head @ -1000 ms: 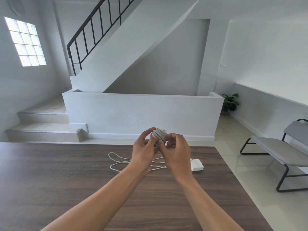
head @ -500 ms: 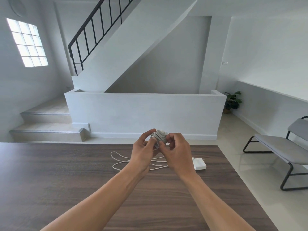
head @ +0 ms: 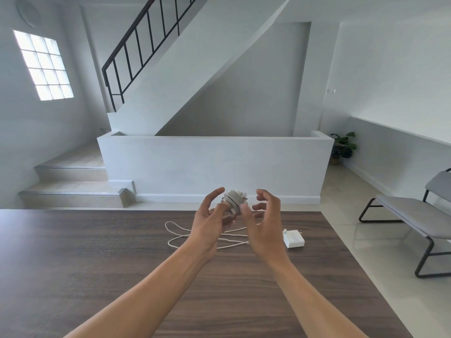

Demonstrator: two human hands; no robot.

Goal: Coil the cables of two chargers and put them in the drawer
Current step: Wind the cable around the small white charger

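Now one cable is wound up, one is loose.
Left hand (head: 210, 222) holds the wrapped charger (head: 233, 200) above the table (head: 97, 252); right hand (head: 264, 225) is open, empty. Second charger (head: 293, 238) and floppy cable (head: 185, 236) lie there: grab the hard white block.

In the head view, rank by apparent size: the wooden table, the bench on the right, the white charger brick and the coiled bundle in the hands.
1. Wooden table, by far the largest.
2. Bench.
3-4. Coiled bundle and white charger brick look about alike; the bundle is partly hidden by the left hand and its distance from the camera differs, so I won't rank them.
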